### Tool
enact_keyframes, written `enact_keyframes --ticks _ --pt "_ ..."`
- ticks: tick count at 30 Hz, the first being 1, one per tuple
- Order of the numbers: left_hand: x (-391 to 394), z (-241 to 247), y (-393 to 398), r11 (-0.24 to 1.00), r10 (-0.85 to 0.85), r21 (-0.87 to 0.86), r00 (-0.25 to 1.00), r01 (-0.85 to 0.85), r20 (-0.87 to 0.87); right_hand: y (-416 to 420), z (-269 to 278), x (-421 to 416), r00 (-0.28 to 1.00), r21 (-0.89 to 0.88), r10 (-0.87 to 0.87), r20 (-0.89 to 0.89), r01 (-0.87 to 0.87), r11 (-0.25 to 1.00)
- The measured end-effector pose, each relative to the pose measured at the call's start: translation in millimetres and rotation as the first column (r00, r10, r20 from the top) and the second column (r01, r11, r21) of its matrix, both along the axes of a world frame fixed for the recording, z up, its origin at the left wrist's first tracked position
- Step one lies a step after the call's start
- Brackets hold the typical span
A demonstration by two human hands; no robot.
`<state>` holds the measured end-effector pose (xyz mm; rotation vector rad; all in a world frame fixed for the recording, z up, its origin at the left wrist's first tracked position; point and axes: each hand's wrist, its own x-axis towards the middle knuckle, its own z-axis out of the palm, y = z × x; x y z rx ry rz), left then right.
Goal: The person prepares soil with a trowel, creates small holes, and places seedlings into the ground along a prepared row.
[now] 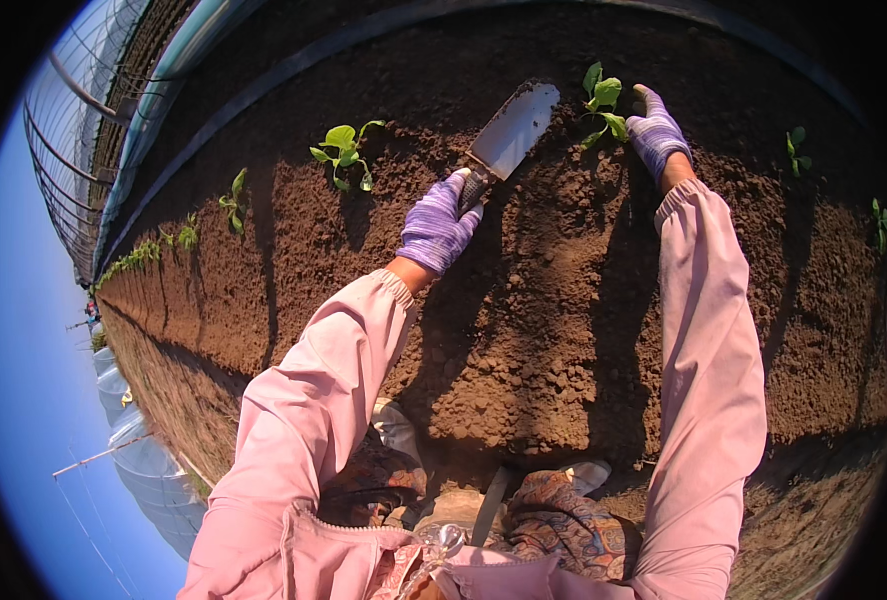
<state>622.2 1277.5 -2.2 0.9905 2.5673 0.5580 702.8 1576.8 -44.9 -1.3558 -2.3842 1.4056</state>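
Observation:
My left hand point(440, 223), in a purple knit glove, grips the handle of a garden trowel point(517, 129). Its broad metal blade points up and right, with soil stuck along its edge and tip. Just right of the tip stands a leafy green seedling point(606, 93) in the brown soil point(548, 300). Beside its leaves on the right is my right hand point(657, 131), gloved alike, with thumb and fingers apart and nothing seen in it. Whether a fingertip touches a leaf I cannot tell. Another seedling point(346, 150) grows left of the trowel.
More seedlings point(233, 201) continue the row to the left, and others point(797, 151) stand at the right. A hose or pipe point(286, 71) curves behind the row. Hoop-framed greenhouses point(68, 165) rise at the left. My shoes point(587, 476) are at the near edge of the loose soil.

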Motion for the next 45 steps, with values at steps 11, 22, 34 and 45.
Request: enact_keyframes --ticks 11,22,34,45 --pt "7.3 -16.2 -45.7 0.967 0.254 -0.015 0.959 -0.255 0.129 -9.2 33.2 21.6 0.836 -0.584 -0.393 -0.382 0.110 0.804" --pt "-9.9 18.2 147.7 0.974 -0.226 -0.019 0.947 0.227 -0.228 8.0 5.2 79.4 0.923 0.127 -0.374 -0.088 0.383 0.915" --pt "-16.8 -23.5 191.6 0.906 -0.293 0.163 0.858 0.390 -0.422 7.3 10.9 79.4 0.943 0.210 -0.165 0.290 0.105 0.972" --pt "-21.2 -38.4 172.1 0.898 -0.252 0.277 0.914 0.343 -0.317 -2.5 -5.9 42.0 0.989 0.272 -0.026 0.149 -0.016 0.962"
